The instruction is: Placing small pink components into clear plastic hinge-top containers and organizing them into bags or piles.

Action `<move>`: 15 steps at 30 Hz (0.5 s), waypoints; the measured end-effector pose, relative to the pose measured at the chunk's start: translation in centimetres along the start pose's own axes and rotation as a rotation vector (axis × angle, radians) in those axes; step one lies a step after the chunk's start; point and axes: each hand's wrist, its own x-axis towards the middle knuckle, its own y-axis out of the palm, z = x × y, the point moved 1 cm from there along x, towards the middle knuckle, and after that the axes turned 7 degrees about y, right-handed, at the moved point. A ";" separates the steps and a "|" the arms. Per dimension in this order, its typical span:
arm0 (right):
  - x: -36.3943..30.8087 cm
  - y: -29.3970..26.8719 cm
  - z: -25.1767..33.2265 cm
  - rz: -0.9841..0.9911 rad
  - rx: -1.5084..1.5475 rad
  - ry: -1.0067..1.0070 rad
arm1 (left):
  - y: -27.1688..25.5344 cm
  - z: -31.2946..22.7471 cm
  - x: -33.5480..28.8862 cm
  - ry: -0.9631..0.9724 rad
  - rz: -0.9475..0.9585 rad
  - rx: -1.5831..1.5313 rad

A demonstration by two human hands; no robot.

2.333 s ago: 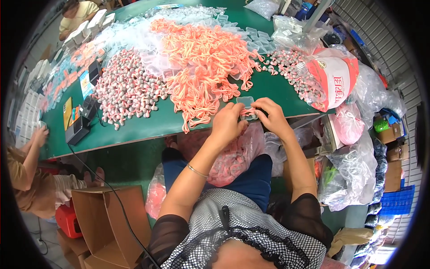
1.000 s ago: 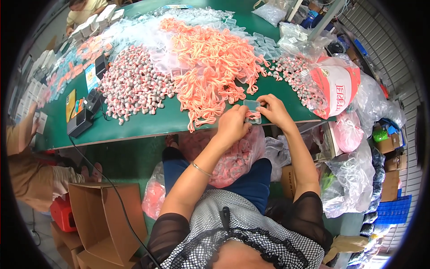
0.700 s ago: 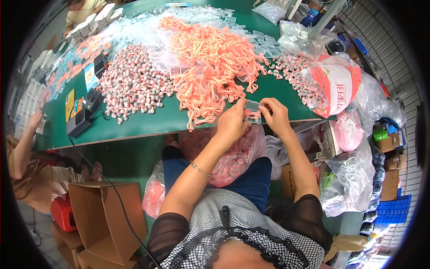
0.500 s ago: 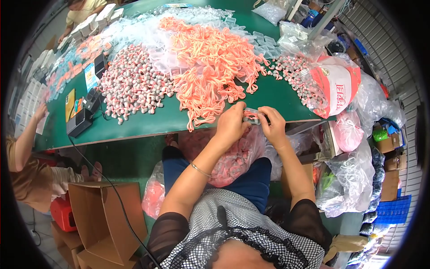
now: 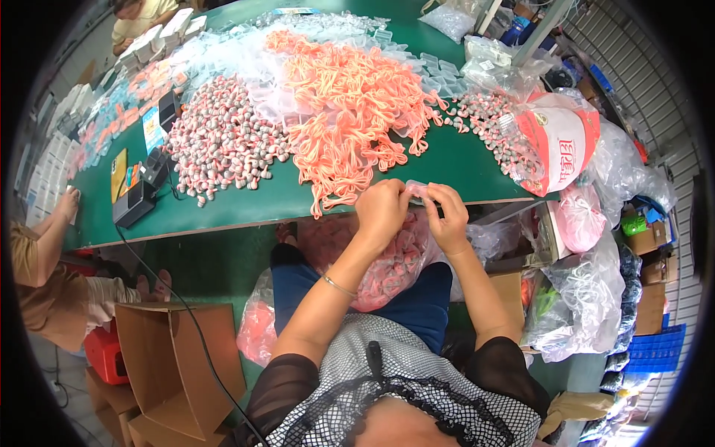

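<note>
At the table's front edge, both my hands pinch a small clear plastic box (image 5: 417, 191) that looks pinkish; its contents are hard to make out. My left hand (image 5: 381, 211) is closed on the box's left end, the fingers curled. With thumb and fingertips, my right hand (image 5: 448, 216) grips the right end. Just beyond my left hand spreads a heap of looped orange cords (image 5: 350, 97). Left of the cords lies a mound of small grey-and-pink rounded pieces (image 5: 223, 138).
Clear plastic boxes (image 5: 439, 71) lie behind the cords. A red-and-white sack (image 5: 558, 141) spills more grey-and-pink pieces at right. A black device (image 5: 134, 205) trails a cable beside my left arm. Below stands an open carton (image 5: 179, 365). Co-workers (image 5: 48, 276) are at the left.
The box has turned in my fingers: grey and orange contents showed before, now a pale pinkish side does. My hands shifted slightly. The left co-worker's hand moved lower.
</note>
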 end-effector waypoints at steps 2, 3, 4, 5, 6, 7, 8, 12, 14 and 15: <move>0.0 0.0 0.1 0.001 0.002 0.002 | 0.1 -0.1 -0.1 -0.024 -0.004 0.021; 0.1 -0.1 0.0 0.000 0.002 0.001 | 0.1 -0.1 -0.2 -0.025 -0.006 0.012; 0.0 0.0 0.0 -0.001 0.003 0.001 | 0.2 -0.1 -0.3 -0.025 -0.009 0.003; -0.1 0.0 -0.1 -0.006 -0.004 -0.004 | 0.2 -0.2 -0.5 -0.024 -0.009 0.004; -0.2 0.0 -0.1 -0.010 -0.011 -0.007 | 0.0 -0.3 -0.9 -0.002 -0.021 -0.010; -0.2 0.1 0.0 -0.011 -0.010 -0.005 | 0.0 -0.3 -1.0 0.021 -0.033 -0.024; -0.2 0.1 0.0 -0.017 -0.002 -0.007 | 0.1 -0.2 -1.0 0.022 -0.032 -0.023; -0.3 0.3 0.1 -0.034 0.013 -0.007 | -0.1 -0.3 -0.6 -0.008 -0.055 0.030; -0.3 0.3 0.0 -0.040 0.011 -0.008 | 0.1 -0.5 -0.5 -0.033 -0.042 0.045; -0.4 0.4 0.0 -0.044 0.010 -0.009 | 0.5 -0.5 -0.6 -0.031 -0.068 0.030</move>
